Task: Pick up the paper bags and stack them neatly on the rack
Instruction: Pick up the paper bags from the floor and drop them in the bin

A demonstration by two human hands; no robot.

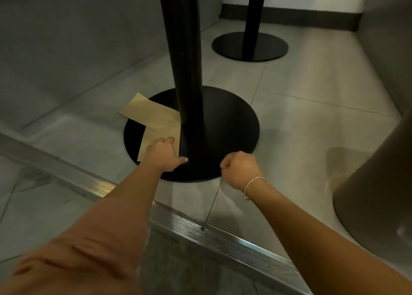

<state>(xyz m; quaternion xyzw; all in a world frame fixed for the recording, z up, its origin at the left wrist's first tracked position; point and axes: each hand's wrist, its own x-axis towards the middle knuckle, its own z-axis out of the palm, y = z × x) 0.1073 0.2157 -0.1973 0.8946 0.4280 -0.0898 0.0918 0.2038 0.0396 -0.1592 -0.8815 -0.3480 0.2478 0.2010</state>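
Your right hand (pixel 239 169) is a fist holding nothing; ready it to take bags. Beyond it your left hand (pixel 163 153) rests curled on the near paper bag (pixel 160 136), though I can't tell if it's gripping. Both bags lie flat on the round base's (pixel 223 125) left edge; slide each off it, then pinch a corner.

Two paper bags (pixel 153 120) overlap on the floor, two black pedestal bases (pixel 223 125) stand here, two hands (pixel 163 154) reach in, and one bracelet (pixel 253 183) shows.
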